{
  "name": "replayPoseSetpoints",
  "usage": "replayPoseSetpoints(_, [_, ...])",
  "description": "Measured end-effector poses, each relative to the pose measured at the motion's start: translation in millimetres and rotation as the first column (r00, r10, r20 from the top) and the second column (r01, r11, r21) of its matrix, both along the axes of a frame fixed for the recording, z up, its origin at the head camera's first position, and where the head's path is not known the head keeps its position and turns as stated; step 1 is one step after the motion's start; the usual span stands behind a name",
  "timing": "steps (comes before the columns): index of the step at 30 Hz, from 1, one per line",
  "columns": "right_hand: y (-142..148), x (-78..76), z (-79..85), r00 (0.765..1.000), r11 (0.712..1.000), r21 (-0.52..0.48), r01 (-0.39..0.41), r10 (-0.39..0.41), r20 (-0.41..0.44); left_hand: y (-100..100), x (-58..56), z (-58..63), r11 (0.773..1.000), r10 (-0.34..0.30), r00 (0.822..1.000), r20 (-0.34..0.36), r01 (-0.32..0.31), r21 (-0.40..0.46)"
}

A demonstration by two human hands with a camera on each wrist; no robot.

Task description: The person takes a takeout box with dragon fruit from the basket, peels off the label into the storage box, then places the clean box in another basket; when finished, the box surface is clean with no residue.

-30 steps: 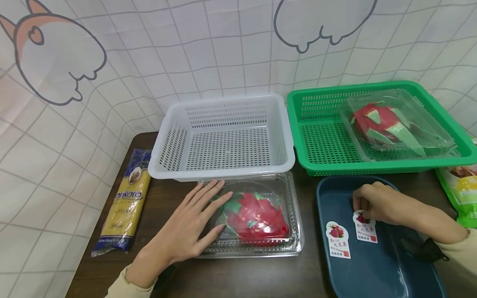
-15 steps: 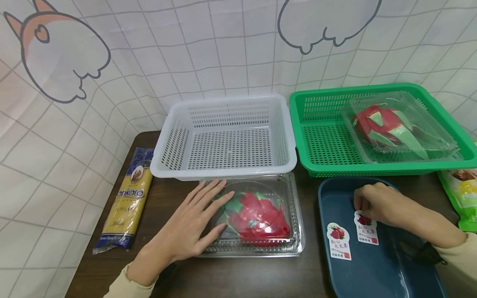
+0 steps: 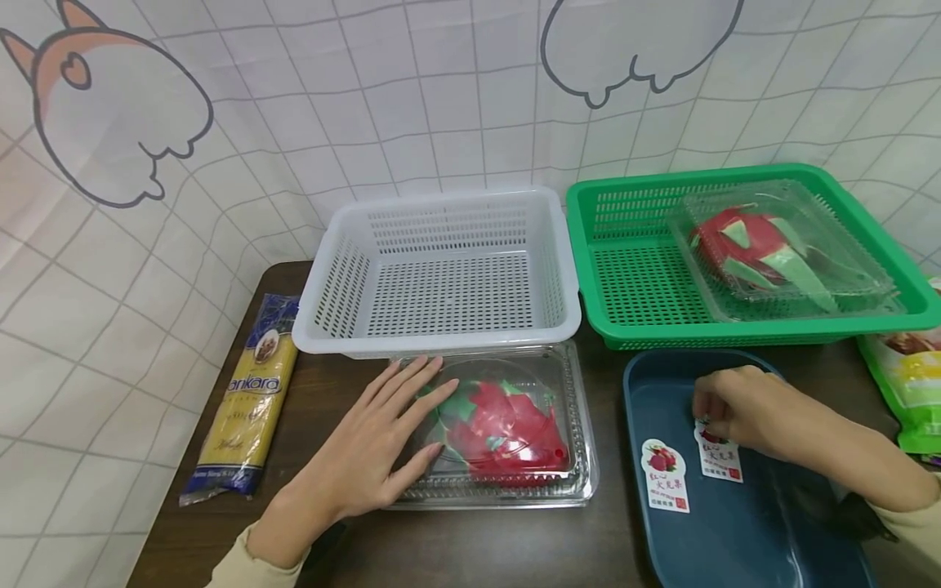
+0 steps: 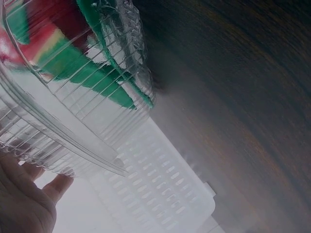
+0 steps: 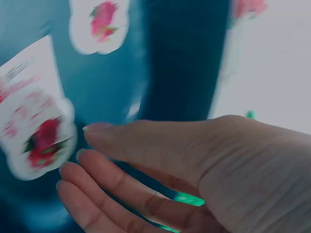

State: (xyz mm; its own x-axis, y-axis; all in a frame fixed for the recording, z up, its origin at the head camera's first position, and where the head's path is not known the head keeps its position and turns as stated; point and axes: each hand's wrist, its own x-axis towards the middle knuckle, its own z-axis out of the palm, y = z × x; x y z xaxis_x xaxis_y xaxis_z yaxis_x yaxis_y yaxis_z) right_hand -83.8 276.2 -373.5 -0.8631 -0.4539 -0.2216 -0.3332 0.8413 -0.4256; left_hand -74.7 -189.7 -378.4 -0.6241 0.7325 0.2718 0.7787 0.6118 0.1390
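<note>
My left hand (image 3: 367, 445) rests with spread fingers on the left side of a clear plastic clamshell box (image 3: 581, 425). Inside it lies a red and green dragon fruit (image 3: 507, 429), seen through the lid; the left wrist view shows the box wall close up. My right hand (image 3: 757, 412) reaches into a dark blue tray (image 3: 735, 539). Its fingertips are at the fruit-picture end of a white sticker label (image 3: 719, 461), with thumb and fingers apart in the right wrist view. A second sticker label (image 3: 665, 478) lies to its left in the tray.
A white perforated basket (image 3: 448, 294) stands behind the box. Right of it, a green basket (image 3: 639, 278) holds another boxed dragon fruit (image 3: 757, 245). A yellow pasta packet (image 3: 246, 392) lies at the left table edge; a green bag (image 3: 907, 384) is at the right.
The right hand's fingers have shifted slightly over the right label, covering more of its fruit picture. The left hand stays on the box.
</note>
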Motion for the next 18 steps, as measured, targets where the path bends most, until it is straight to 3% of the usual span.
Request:
replayPoseSetpoints(5, [-20.6,10.7,16.6,0.999,0.990,-0.140,-0.036,0.031,-0.038,-1.3,1.2,-1.3,1.000,0.007,1.000,0.004,-0.007,0.002])
replayPoseSetpoints(9, [-41.5,22.8,27.7,0.998,0.947,-0.314,-0.063,0.051,-0.047,-1.8,1.6,-1.6,1.000,0.008,1.000,-0.002,-0.008,0.006])
replayPoseSetpoints(14, [-64.5,33.4,33.6,0.993,0.885,-0.465,0.034,0.021,0.112,-1.4,1.0,-0.8,1.000,0.006,1.000,-0.004,-0.006,0.004])
replayPoseSetpoints(18, [-77.9,31.9,33.0,0.973,0.863,-0.492,0.113,0.005,0.232,-0.5,0.2,-0.5,1.000,0.005,1.000,0.001,-0.005,0.009])
